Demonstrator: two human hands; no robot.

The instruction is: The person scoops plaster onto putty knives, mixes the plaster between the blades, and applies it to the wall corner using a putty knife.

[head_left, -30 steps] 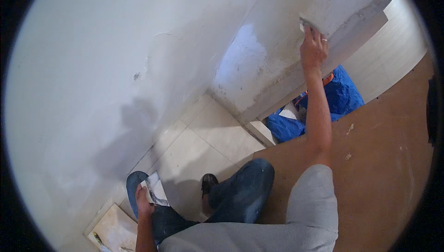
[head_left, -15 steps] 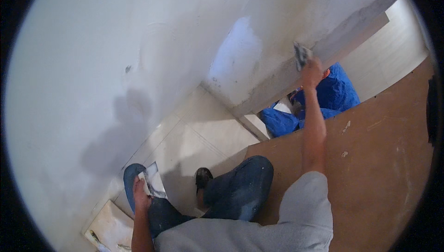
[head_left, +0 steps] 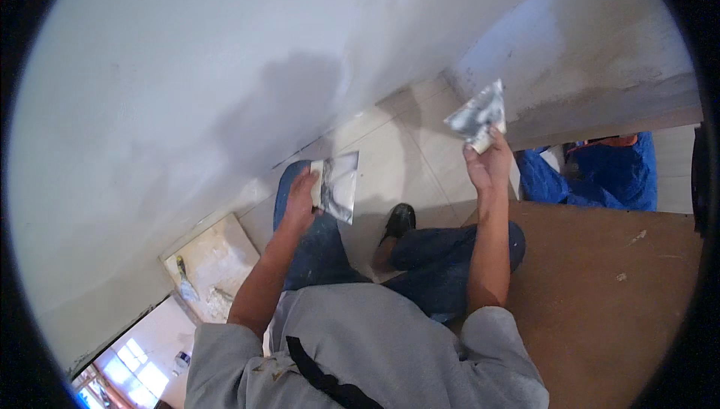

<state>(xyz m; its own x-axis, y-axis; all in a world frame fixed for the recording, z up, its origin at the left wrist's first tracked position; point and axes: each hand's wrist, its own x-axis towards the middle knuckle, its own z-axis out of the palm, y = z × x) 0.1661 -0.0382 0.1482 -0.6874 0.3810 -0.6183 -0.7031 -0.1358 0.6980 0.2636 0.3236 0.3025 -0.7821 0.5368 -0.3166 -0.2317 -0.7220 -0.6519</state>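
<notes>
My left hand is closed round the edge of a flat, wide putty knife, its metal blade smeared with pale filler, above my left knee. My right hand grips the pale handle of a second putty knife. That blade widens away from my fingers, points up and carries grey-white smears. It is held in front of the corner of the low wall, apart from its surface. The two tools are apart from each other. A patchy, stained wall with a bluish-white patch rises at the right.
At the lower left a board bears lumps of filler and a scraper with a yellow-black handle. Blue plastic sheeting lies beyond the brown panel on my right. A white wall runs along the left, above the tiled floor.
My right hand has drawn its putty knife back from the stained wall toward my body. My left hand with its putty knife has risen. The view has turned left.
</notes>
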